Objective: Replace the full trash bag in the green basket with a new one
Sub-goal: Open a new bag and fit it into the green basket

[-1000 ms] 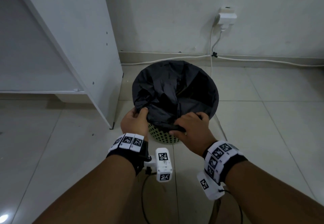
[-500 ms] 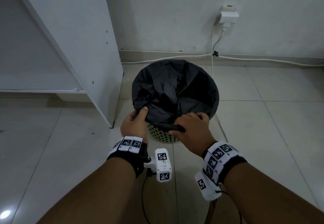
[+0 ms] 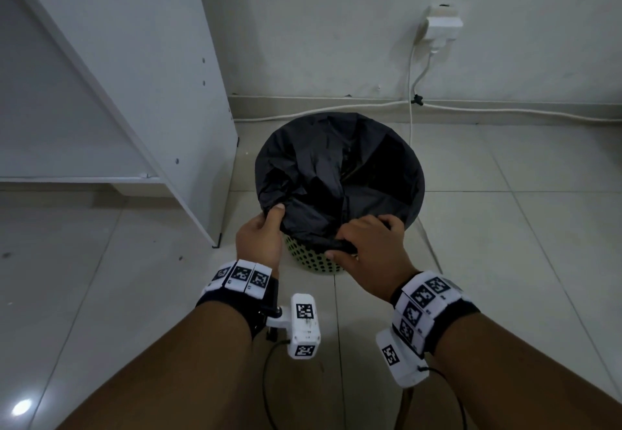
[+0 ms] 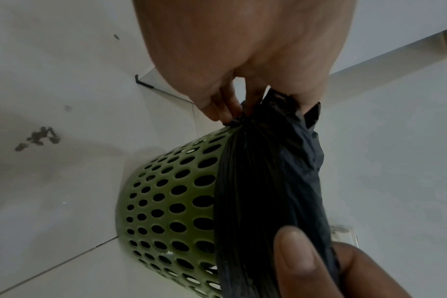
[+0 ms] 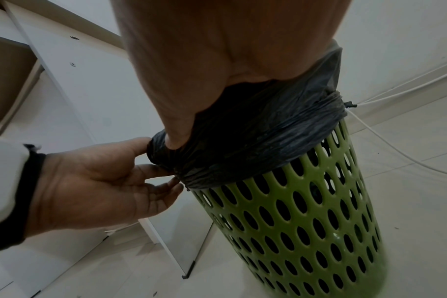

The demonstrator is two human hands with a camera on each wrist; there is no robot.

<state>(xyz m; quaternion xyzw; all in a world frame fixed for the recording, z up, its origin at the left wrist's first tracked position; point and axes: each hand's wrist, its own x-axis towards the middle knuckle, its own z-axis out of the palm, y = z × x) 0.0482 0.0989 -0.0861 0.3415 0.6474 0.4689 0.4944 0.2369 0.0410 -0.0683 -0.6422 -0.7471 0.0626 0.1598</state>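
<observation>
Gripping the near edge of the black trash bag (image 3: 336, 174) with both hands: the left hand (image 3: 259, 238) pinches the bunched plastic at the near-left rim, and the right hand (image 3: 367, 244) has its fingers curled over the folded hem at the near-right. That bag sits in the green perforated basket (image 3: 313, 259) on the tiled floor (image 3: 505, 227), just right of a white shelf unit (image 3: 161, 93). My guess is the film's thin, soft and slippery, so grab gathered folds at the rim, not one layer.

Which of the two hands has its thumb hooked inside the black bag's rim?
The left hand: its thumb lies inside the black bag, while the right hand grips the folded edge outside the green basket.
</observation>
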